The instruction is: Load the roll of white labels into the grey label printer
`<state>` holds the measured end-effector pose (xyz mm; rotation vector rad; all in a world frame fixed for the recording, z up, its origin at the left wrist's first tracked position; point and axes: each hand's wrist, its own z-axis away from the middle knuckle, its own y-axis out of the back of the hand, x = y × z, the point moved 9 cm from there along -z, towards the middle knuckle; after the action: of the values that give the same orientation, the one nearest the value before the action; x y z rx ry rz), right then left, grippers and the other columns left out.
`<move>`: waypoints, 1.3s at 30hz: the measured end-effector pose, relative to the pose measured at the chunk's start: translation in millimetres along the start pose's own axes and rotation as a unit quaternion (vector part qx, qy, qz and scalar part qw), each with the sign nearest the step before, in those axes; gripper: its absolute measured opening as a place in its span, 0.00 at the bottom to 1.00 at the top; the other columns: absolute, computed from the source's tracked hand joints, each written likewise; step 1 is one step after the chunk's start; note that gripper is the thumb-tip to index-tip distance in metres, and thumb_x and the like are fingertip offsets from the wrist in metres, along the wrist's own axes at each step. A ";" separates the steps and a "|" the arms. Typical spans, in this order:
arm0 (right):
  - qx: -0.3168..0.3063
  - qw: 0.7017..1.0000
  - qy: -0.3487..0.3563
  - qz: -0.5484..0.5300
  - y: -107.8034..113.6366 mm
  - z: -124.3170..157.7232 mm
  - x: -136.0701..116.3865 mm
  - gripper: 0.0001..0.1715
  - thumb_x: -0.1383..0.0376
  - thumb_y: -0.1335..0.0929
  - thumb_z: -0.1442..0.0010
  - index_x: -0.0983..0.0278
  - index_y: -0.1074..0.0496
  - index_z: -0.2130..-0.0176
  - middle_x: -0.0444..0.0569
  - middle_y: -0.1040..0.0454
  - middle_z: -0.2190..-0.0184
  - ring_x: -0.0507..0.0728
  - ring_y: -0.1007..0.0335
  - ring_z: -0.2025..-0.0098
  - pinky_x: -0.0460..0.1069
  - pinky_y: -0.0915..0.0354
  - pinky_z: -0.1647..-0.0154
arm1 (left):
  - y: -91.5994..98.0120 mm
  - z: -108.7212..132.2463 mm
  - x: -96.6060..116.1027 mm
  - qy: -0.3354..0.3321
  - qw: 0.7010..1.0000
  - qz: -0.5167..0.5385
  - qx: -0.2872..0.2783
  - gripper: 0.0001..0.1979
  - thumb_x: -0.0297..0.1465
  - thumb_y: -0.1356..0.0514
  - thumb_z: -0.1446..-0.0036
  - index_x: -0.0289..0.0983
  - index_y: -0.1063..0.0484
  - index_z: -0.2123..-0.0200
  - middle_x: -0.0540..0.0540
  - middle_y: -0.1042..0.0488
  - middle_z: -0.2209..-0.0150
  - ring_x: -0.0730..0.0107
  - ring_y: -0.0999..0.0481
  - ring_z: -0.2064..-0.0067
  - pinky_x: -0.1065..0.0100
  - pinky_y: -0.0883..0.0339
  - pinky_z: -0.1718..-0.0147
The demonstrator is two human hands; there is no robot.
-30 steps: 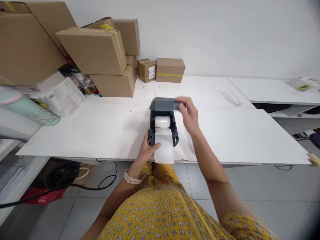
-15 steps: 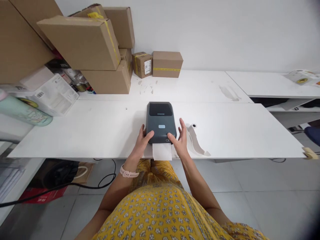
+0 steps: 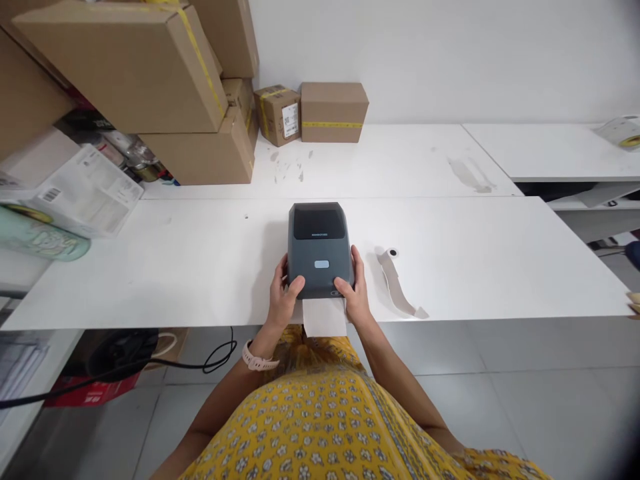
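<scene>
A dark grey label printer (image 3: 321,250) with a black window and a pale blue button is on the white table, close to its front edge. My left hand (image 3: 284,293) grips its left side, thumb on the top near the front corner. On the opposite side my right hand (image 3: 355,287) wraps the right edge, its thumb also on top. White label paper (image 3: 325,318) sticks out of the printer's front and over the table edge. To the right, a small roll (image 3: 392,254) lies with a curled strip of paper trailing from it.
Cardboard boxes (image 3: 200,157) are stacked at the back left, with two smaller boxes (image 3: 333,112) against the wall. A mint bottle (image 3: 45,233) and a white carton (image 3: 85,187) stand at the left. A black cable (image 3: 190,365) hangs below the table (image 3: 475,267).
My right hand's fingers have closed against the printer's right side, where they were spread before. The left hand stays on the printer. The view has tilted slightly downward and shifted.
</scene>
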<state>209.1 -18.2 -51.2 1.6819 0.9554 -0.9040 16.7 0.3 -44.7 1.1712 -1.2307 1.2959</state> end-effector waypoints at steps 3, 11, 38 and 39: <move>-0.005 1.000 0.002 0.020 -0.6 -1.1 -1.1 0.48 0.43 0.46 0.29 0.61 0.71 0.25 0.61 0.55 0.25 0.64 0.52 0.25 0.62 0.37 0.32 | -0.9 -3.5 2.6 -0.007 1.000 -0.007 0.002 0.39 0.50 0.36 0.44 0.41 0.39 0.34 0.38 0.31 0.35 0.49 0.32 0.34 0.54 0.32 0.39; -0.016 0.983 -0.065 -0.170 5.4 -5.1 1.6 0.59 0.40 0.32 0.40 0.59 0.62 0.26 0.60 0.51 0.25 0.66 0.48 0.26 0.65 0.42 0.30 | 26.3 47.5 -12.4 0.068 0.995 -0.034 0.065 0.33 0.49 0.35 0.45 0.42 0.35 0.40 0.39 0.31 0.38 0.57 0.27 0.41 0.61 0.30 0.49; -0.001 0.919 0.227 0.323 5.8 -3.0 -115.8 0.14 0.56 0.37 0.29 0.55 0.25 0.51 0.45 0.34 0.31 0.66 0.55 0.24 0.70 0.64 0.25 | 49.0 54.2 22.2 -0.035 0.985 -0.136 0.103 0.15 0.44 0.43 0.36 0.40 0.26 0.60 0.46 0.25 0.62 0.67 0.27 0.61 0.67 0.33 0.62; -0.006 0.919 0.221 0.325 3.0 -6.8 -114.8 0.14 0.56 0.38 0.28 0.56 0.25 0.53 0.44 0.32 0.33 0.66 0.54 0.24 0.70 0.65 0.25 | 51.6 50.8 26.3 -0.055 0.982 -0.137 0.119 0.16 0.45 0.43 0.36 0.40 0.26 0.54 0.44 0.23 0.55 0.64 0.25 0.55 0.65 0.31 0.57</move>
<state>164.7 -33.4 53.9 2.0507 0.5981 -0.0711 -35.4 -51.1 -20.9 1.5448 -0.9674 1.2042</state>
